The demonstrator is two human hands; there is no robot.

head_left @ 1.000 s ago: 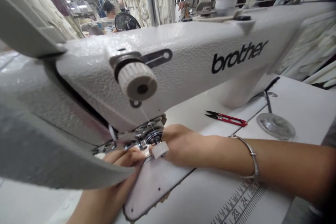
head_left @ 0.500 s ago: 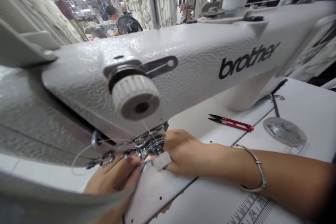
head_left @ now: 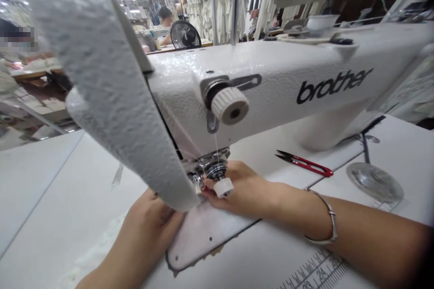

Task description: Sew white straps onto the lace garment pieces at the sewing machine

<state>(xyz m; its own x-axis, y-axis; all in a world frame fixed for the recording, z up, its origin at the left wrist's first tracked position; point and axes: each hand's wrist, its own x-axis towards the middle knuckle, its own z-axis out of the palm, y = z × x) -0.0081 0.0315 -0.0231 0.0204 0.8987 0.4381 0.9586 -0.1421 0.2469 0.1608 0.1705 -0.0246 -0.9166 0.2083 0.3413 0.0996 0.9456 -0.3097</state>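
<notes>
A white brother sewing machine (head_left: 281, 76) fills the middle of the view. My right hand (head_left: 244, 189) reaches in from the right under its arm, fingers bent and drawn together by the needle area, behind a white-knobbed thread tension dial (head_left: 224, 187). What those fingertips hold is hidden. Left of the needle, my left hand (head_left: 152, 216) is curled, its thumb close to the bent fingers; the machine's end cover (head_left: 135, 113) hides the fingertips. White, lacy-looking cloth (head_left: 98, 244) lies beside my left forearm, blurred. Fine thread runs down to the tension dial.
Red-handled thread snips (head_left: 305, 163) lie on the white table right of the needle, near a round clear bobbin-like disc (head_left: 375, 183). A printed ruler (head_left: 315, 275) marks the front edge. Behind stand a black fan (head_left: 185, 35), hanging white garments and people.
My viewpoint has shifted, so the machine sits farther right and its end cover shows more fully. The left hand and forearm are more exposed. Both hands stay near the needle.
</notes>
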